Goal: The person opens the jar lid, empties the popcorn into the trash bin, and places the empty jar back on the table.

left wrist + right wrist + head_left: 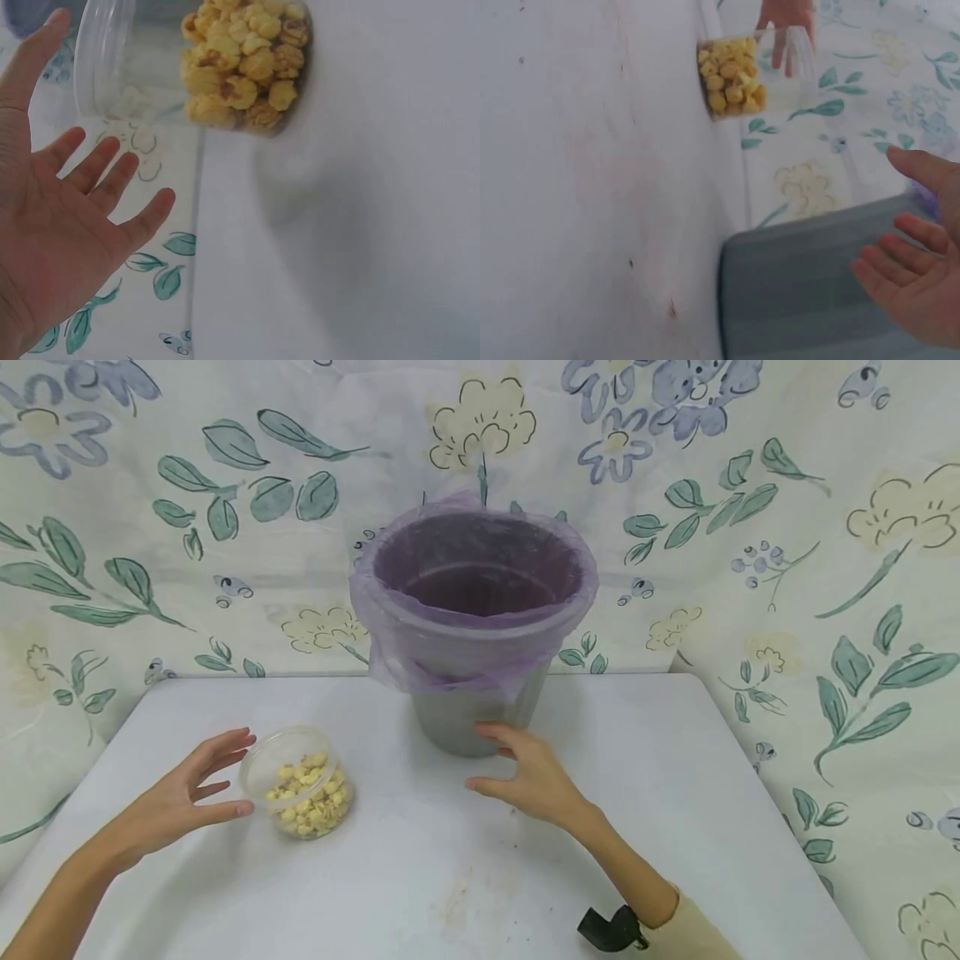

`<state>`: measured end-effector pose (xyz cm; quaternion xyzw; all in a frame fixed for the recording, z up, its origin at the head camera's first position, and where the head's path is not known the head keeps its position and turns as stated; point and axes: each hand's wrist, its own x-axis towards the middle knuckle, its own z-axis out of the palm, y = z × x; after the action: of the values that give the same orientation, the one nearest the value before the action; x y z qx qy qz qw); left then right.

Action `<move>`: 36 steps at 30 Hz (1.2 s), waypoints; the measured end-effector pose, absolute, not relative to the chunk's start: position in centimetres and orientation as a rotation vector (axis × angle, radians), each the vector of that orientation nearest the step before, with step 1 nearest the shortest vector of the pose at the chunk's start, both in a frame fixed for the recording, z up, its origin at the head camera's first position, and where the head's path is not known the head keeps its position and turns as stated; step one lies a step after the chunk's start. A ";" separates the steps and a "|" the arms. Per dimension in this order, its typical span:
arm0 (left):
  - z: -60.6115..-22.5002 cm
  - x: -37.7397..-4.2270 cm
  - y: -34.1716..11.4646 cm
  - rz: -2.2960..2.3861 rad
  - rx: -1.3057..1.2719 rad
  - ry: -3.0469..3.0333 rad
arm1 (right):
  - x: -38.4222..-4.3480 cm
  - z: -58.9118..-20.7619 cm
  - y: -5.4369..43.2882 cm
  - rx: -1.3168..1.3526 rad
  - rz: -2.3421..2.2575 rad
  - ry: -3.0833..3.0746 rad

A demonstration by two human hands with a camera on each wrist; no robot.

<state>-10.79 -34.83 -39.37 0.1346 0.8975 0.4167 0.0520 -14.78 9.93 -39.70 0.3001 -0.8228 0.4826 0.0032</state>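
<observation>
Clear round plastic tub (273, 760) of yellow popcorn (317, 806) left of tapered grey plastic bin (453, 714). Purple plastic liner (393, 635) folded over, prob anti-slip. Left hand (183, 789) farther left, right hand (538, 781) in front, both gripping nothing.

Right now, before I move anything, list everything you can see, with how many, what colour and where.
Tub: one, clear, on the left part of the table
Popcorn: many pieces, too many to count, yellow, inside the tub
Bin: one, grey, at the back middle of the table
Bag: one, purple, lining the bin and folded over its rim
Table: one, white, under the tub and bin
Specks: several, dark, on the table top
Cloth: count unclear, white with blue, yellow and green flowers, behind and beside the table
Gadget: one, black, by the right wrist
Sleeve: one, beige, on the right arm
Left hand: one, bare, left of the tub
Right hand: one, bare, in front of the bin
</observation>
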 end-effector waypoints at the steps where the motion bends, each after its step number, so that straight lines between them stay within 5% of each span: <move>1: -39.5 -10.8 -34.8 1.263 0.395 2.718 | -14.8 -39.9 9.5 0.947 1.528 -2.575; 36: -42.3 -11.2 -33.9 1.454 0.260 2.422 | -16.1 -44.5 -2.8 0.983 2.070 -2.614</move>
<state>-11.17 -33.90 -42.28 0.0907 0.8439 0.5065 0.1519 -16.07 -2.77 -44.51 0.2787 -0.7414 0.5872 -0.1666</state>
